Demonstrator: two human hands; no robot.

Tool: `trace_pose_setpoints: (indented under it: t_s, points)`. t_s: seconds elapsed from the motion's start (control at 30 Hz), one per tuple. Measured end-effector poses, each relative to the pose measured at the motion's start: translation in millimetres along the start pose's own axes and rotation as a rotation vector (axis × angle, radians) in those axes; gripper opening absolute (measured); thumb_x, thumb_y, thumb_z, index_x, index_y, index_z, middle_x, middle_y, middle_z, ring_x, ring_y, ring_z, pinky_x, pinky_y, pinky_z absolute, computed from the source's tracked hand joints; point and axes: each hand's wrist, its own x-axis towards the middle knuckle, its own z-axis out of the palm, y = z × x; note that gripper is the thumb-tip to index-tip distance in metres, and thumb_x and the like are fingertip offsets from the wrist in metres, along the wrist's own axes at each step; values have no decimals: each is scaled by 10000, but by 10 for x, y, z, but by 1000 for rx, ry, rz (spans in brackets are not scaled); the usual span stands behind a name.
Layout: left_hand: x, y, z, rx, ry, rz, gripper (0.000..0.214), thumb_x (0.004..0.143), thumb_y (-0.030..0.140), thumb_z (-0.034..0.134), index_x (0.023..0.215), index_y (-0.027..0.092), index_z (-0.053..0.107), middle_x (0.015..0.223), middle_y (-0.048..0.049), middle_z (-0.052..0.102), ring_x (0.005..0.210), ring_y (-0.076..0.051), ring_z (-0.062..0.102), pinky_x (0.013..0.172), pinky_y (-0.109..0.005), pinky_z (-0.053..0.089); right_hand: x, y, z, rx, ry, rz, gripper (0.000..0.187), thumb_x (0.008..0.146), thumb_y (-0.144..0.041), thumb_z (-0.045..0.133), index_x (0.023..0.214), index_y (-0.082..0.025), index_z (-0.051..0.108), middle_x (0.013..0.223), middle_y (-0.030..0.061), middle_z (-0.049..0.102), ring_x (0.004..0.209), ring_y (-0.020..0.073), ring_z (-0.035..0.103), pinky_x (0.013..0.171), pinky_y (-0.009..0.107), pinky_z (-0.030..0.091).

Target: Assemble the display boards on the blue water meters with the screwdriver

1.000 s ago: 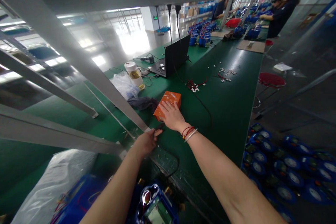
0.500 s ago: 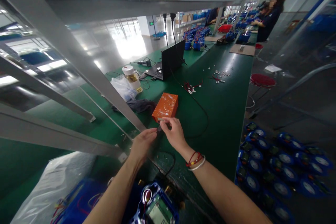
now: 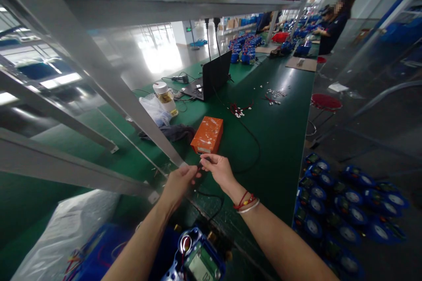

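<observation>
My left hand (image 3: 178,183) and my right hand (image 3: 219,170) meet over the green bench (image 3: 283,140), both pinching a small black connector (image 3: 201,165) on a black cable (image 3: 214,202). The cable loops down towards a blue meter with a small screen (image 3: 198,261) right below me. An orange box (image 3: 207,134) lies just beyond my fingers. My right wrist wears red and white bracelets.
A slanting metal shelf frame (image 3: 99,79) crosses at the left. A black laptop (image 3: 212,80), a capped jar (image 3: 164,94), a plastic bag (image 3: 153,109) and red wires (image 3: 240,109) lie further along. Several blue meters (image 3: 332,197) sit at the right. A red stool (image 3: 325,102) and other people stand beyond.
My right hand came back off the orange box and joined my left hand on the black connector. Both hands now hold it slightly nearer to me.
</observation>
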Motion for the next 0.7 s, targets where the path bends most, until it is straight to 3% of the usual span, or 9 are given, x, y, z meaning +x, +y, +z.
trace_pose_setpoints:
  t_s: [0.13, 0.23, 0.33, 0.43, 0.57, 0.7]
  points:
    - [147, -112, -10, -15, 132, -132, 216, 878, 321, 552, 957, 124, 591, 863, -29, 614, 681, -122, 586, 606, -283, 513, 46, -80, -153, -246, 58, -86, 352, 946, -342, 391, 1126, -164, 635, 1023, 114, 679, 942, 231, 627, 882, 382, 473]
    - [330, -204, 34, -62, 253, -244, 251, 886, 325, 536, 1040, 131, 571, 963, -56, 614, 773, -151, 607, 663, -322, 531, 245, -177, -254, -437, 71, -168, 374, 940, -297, 385, 1234, -153, 564, 1278, 135, 546, 1235, 255, 430, 1076, 408, 284]
    - [506, -263, 126, -108, 324, -321, 284, 881, 324, 544, 1097, 140, 558, 1050, -75, 604, 862, -180, 611, 728, -366, 534, 550, -233, -261, -595, 3, -242, 426, 925, -305, 417, 1316, -152, 486, 1456, 86, 365, 1374, 217, 217, 1147, 375, 115]
    - [624, -295, 221, -155, 358, -364, 296, 880, 322, 547, 1115, 144, 553, 1082, -81, 598, 895, -191, 609, 753, -384, 532, 815, -179, -207, -728, -82, -248, 521, 901, -366, 465, 1375, -155, 408, 1514, 77, 254, 1414, 231, 84, 1145, 442, -15]
    - [698, -321, 284, -211, 382, -391, 288, 880, 316, 548, 1109, 142, 555, 1069, -78, 601, 879, -185, 612, 738, -373, 536, 958, -10, -155, -838, -175, -192, 583, 893, -499, 431, 1382, -182, 401, 1511, 112, 248, 1409, 299, 100, 1104, 568, 26]
    - [709, -332, 301, -263, 377, -405, 260, 877, 305, 554, 1074, 136, 566, 1012, -65, 613, 816, -164, 615, 687, -337, 541, 968, 68, -145, -888, -205, -175, 602, 897, -539, 386, 1403, -214, 363, 1526, 103, 208, 1408, 280, 117, 1112, 535, 64]
